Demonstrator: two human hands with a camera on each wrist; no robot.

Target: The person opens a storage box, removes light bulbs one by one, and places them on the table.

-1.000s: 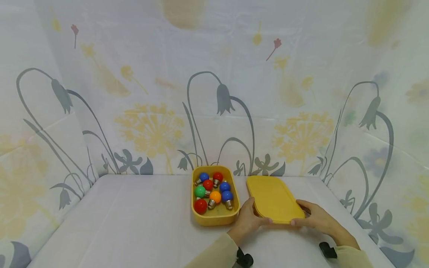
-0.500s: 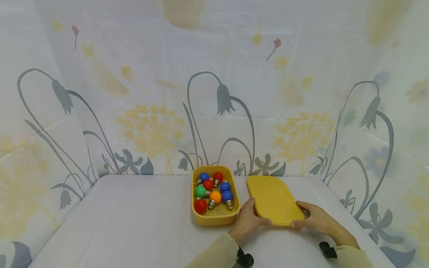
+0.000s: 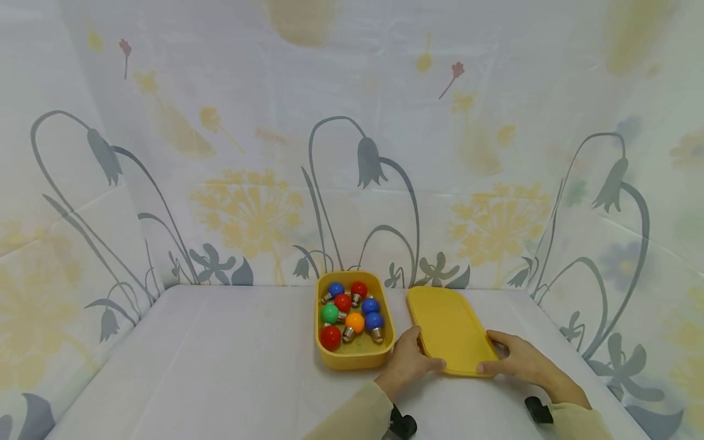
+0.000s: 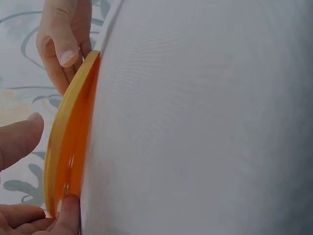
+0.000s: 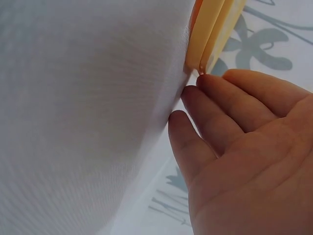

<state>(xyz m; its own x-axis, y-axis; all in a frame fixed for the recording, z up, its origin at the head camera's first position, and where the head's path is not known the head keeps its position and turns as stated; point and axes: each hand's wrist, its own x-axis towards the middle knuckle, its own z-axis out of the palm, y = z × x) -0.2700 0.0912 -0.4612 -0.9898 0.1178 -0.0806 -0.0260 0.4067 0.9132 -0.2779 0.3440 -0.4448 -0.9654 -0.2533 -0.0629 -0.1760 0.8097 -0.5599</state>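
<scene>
A flat yellow lid (image 3: 453,330) with rounded corners lies on the white table to the right of a yellow box. My left hand (image 3: 408,362) is at its left side; in the left wrist view those fingertips (image 4: 68,215) touch the lid's lower end, while the thumb stands apart. At the right side is my right hand (image 3: 519,357), its fingers (image 5: 210,117) fairly straight at the lid's corner in the right wrist view. The left wrist view shows the orange underside of the lid, slightly raised from the cloth.
The open yellow box (image 3: 354,362) holds several small coloured light bulbs, among them a green bulb (image 3: 330,313), an orange bulb (image 3: 354,322) and a red bulb (image 3: 330,337). Behind the table (image 3: 220,360) hangs a flower-printed curtain (image 3: 352,153).
The lid's near edge has come down and slightly toward me between the hands. Both hands stay almost where they were; the box and bulbs have not moved.
</scene>
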